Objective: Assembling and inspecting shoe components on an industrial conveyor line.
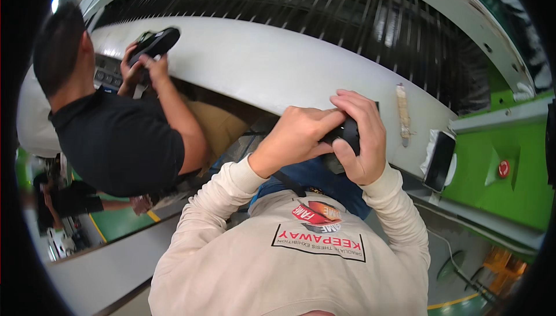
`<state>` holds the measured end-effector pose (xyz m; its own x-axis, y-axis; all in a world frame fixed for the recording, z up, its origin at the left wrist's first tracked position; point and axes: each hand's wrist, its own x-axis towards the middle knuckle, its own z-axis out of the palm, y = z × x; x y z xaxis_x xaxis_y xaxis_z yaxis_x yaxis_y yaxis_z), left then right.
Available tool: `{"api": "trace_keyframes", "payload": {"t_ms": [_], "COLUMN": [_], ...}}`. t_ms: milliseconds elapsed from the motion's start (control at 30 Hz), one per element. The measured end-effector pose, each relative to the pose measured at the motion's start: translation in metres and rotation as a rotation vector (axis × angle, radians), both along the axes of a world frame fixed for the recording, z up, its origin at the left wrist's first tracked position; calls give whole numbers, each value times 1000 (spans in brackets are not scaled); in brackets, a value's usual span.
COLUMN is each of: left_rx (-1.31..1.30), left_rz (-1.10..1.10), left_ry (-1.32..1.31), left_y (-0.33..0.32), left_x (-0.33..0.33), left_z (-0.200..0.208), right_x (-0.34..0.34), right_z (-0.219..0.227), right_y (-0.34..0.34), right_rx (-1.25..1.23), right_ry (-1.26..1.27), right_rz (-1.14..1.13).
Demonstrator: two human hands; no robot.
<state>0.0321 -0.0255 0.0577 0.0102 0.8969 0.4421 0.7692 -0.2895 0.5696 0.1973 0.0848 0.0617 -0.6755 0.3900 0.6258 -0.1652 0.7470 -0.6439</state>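
Between my two hands, close in front of my body, is a smooth black rounded object (348,134). Most of it is covered by my fingers, so its kind does not show. My left hand (292,136) closes on its left side, thumb and fingers pressed against it. From the right, my right hand (366,133) curves over it with the fingers bent and the thumb on the near side. Both hands are over the near edge of a long white worktop (249,55). On that worktop, right of my right hand, lies a thin tool with a tape-wrapped handle (403,112).
To the left, a person (116,136) in black holds a black shoe-like object (155,44). Dark machinery with a row of thin rods (324,3) runs behind the worktop. At right are a black phone (440,161) and a green panel with a red button (504,169).
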Motion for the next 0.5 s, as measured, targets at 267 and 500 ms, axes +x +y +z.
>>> {"api": "trace_keyframes", "payload": {"t_ms": [267, 500], "left_rx": [-97, -2], "left_rz": [6, -182], "left_ry": [-142, -417], "left_y": [-10, 6], "left_x": [-17, -27], "left_z": [-43, -55], "right_x": [-20, -24], "right_z": [-35, -46], "right_y": [-17, -25], "right_rx": [228, 15], "right_ry": [-117, -168], "right_rz": [-68, -71]}}
